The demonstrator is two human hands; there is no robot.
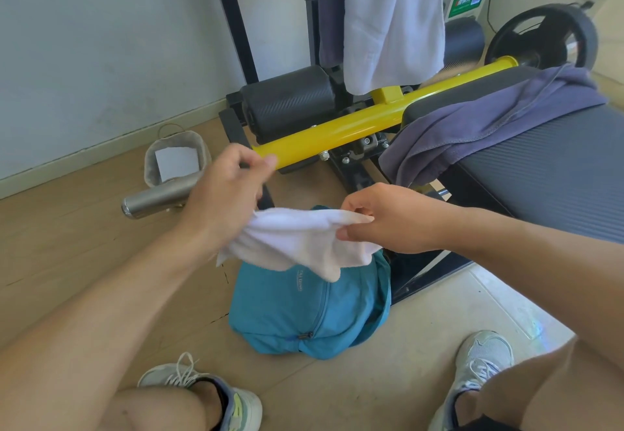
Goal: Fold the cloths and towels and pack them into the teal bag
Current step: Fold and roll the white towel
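- The left hand (226, 190) and right hand (381, 221) both pinched a small white towel (304, 245), center frame, above the teal bag (304, 312).
- Still unfolded: purple cloth (489, 126) on the bench (557, 174), white towel (391, 22) hanging at the top.

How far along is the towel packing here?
Nothing visibly packed yet; the teal bag sits on the floor, its inside unseen. In hand: the left hand and right hand hold a small white towel above it. Left: the purple cloth on the bench, plus the hanging white towel.
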